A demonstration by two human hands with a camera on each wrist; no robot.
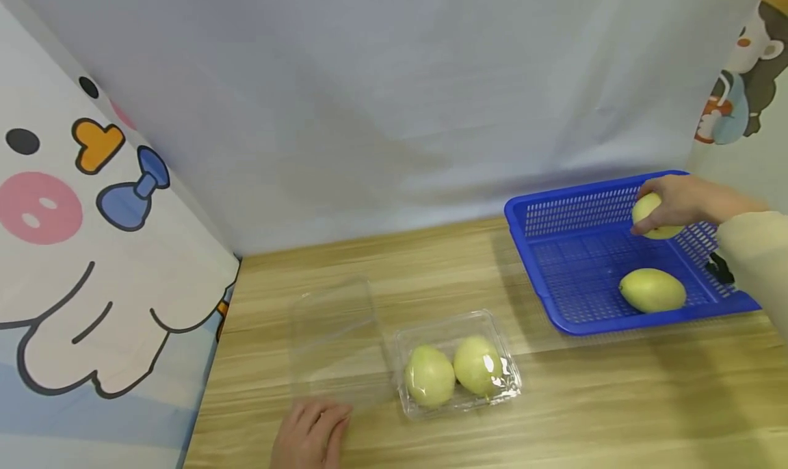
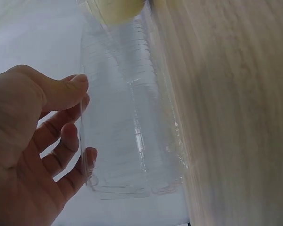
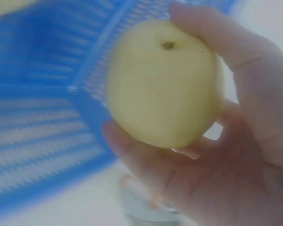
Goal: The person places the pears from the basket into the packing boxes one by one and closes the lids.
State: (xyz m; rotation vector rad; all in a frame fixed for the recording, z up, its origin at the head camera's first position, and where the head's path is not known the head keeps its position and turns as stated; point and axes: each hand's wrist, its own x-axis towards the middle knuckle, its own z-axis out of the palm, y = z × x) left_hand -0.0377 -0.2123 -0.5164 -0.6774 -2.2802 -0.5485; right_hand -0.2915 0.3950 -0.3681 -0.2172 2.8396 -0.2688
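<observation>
A clear plastic clamshell box (image 1: 452, 409) lies unfolded on the table, two pale yellow pears (image 1: 429, 377) side by side in its right half. Its see-through lid (image 1: 335, 339) extends to the left. My left hand (image 1: 310, 435) pinches the lid's near edge; the left wrist view shows thumb and fingertips on that thin rim (image 2: 87, 176). Over the back right of a blue plastic basket (image 1: 542, 305), my right hand (image 1: 677, 199) grips another pale yellow pear (image 3: 165, 89), thumb and fingers around its sides. One more pear (image 1: 652, 291) rests on the basket floor, toward the front.
The wood-grain table (image 1: 554, 400) meets a pale cloth backdrop (image 1: 394, 113) behind. A cartoon-printed panel (image 1: 111, 271) stands along the left side. A small black object (image 1: 719, 269) shows at the basket's right side, partly hidden by the sleeve.
</observation>
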